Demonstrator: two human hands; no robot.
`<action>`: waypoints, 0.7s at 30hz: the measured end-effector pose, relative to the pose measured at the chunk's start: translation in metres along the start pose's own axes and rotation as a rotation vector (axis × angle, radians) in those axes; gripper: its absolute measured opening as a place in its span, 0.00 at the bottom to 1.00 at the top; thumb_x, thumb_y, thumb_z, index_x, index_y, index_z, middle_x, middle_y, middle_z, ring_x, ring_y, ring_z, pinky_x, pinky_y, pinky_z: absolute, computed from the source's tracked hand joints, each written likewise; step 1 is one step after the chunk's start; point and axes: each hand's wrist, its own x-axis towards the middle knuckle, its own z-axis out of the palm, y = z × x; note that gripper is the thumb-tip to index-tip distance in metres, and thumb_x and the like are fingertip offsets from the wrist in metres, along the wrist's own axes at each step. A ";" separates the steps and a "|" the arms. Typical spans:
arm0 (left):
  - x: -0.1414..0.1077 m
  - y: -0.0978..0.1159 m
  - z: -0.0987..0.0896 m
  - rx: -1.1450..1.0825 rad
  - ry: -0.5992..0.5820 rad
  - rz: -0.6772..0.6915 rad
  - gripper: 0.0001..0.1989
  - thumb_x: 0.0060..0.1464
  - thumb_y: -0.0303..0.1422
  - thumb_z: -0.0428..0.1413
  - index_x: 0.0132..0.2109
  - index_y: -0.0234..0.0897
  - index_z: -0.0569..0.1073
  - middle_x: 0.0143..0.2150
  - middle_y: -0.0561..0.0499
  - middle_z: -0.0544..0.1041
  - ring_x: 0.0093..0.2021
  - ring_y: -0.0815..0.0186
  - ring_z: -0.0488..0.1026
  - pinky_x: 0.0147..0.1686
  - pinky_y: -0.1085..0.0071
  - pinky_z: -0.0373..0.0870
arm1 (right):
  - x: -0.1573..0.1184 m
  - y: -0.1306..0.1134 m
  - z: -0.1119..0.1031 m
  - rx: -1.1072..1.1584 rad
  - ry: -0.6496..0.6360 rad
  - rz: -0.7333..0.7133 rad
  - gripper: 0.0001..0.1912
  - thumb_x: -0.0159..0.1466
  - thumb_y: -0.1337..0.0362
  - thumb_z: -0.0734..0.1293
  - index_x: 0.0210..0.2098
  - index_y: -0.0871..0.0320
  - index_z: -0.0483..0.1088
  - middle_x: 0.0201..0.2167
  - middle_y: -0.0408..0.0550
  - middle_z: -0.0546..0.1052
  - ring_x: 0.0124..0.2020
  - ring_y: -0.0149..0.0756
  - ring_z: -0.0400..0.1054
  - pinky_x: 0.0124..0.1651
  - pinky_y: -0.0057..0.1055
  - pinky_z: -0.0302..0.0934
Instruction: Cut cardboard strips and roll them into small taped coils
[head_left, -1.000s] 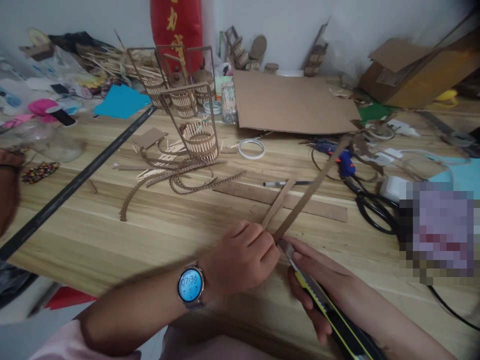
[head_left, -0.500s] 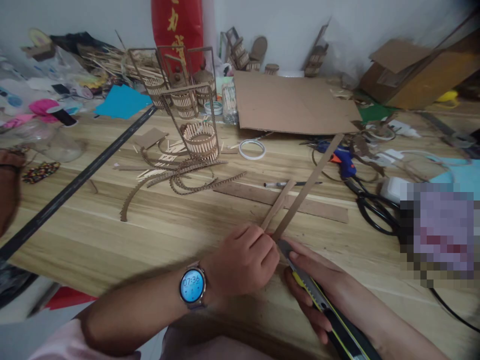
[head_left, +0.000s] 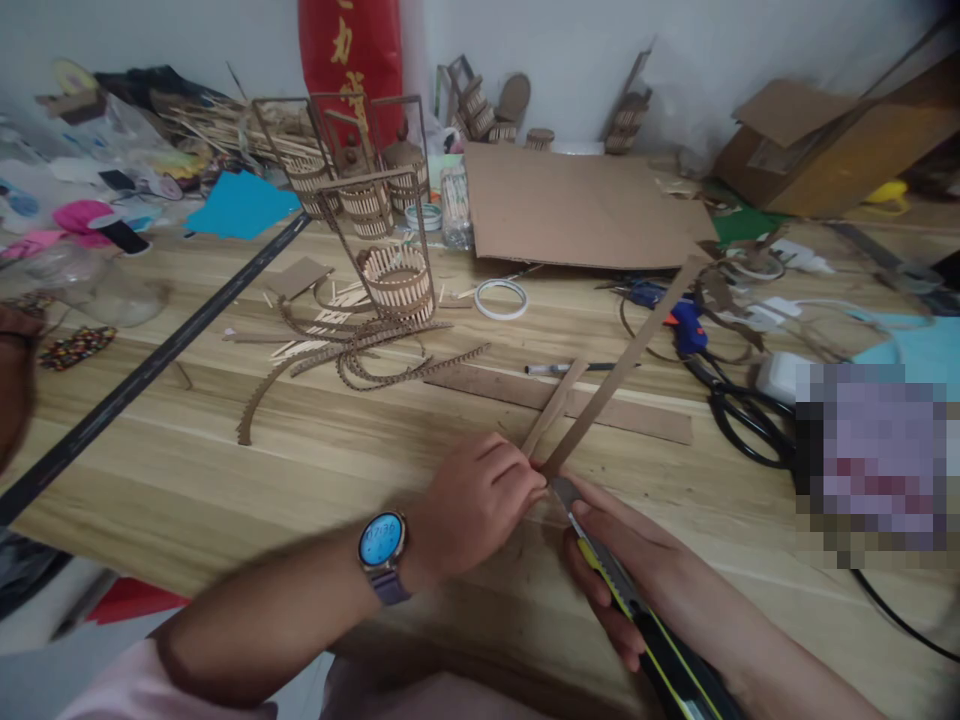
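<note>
My left hand, a watch on its wrist, is closed with its fingertips pinching the near end of a cardboard strip. Two layers rise from that end: a long strip slanting to the upper right and a shorter strip beside it. My right hand is wrapped round a black-and-yellow utility knife. Its front end lies close to the left fingertips and the strip's near end; whether the blade touches the cardboard is hidden. A flat cardboard piece and a pen lie beyond.
Toothed cardboard strips and small handled baskets stand left of centre. A dark straight bar runs diagonally at left. A roll of tape, a cardboard sheet, a blue glue gun and black-handled scissors lie further back.
My left hand has turned slightly and its fingers now pinch at the strip's near end. The right hand with the knife has shifted a little left. The long strip's far end has risen slightly.
</note>
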 end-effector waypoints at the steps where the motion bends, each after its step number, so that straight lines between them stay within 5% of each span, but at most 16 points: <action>1: 0.000 0.001 -0.001 0.049 0.000 0.027 0.10 0.65 0.27 0.49 0.37 0.33 0.73 0.34 0.49 0.76 0.38 0.64 0.70 0.40 0.67 0.70 | 0.000 -0.001 0.000 0.032 -0.005 0.022 0.29 0.68 0.51 0.58 0.66 0.47 0.51 0.17 0.33 0.66 0.10 0.23 0.56 0.13 0.18 0.58; 14: 0.000 0.002 0.000 0.258 -0.003 0.105 0.09 0.65 0.26 0.48 0.38 0.33 0.71 0.34 0.48 0.76 0.37 0.63 0.71 0.36 0.67 0.72 | 0.007 0.008 0.000 0.259 -0.065 0.066 0.23 0.66 0.52 0.62 0.59 0.48 0.58 0.15 0.33 0.66 0.08 0.23 0.52 0.10 0.19 0.59; 21: 0.001 0.003 -0.002 0.272 0.005 0.154 0.11 0.65 0.25 0.46 0.37 0.32 0.72 0.33 0.47 0.75 0.36 0.62 0.70 0.35 0.66 0.71 | 0.009 0.011 -0.002 0.312 -0.089 0.055 0.12 0.66 0.52 0.62 0.37 0.54 0.61 0.18 0.35 0.69 0.07 0.21 0.53 0.08 0.20 0.58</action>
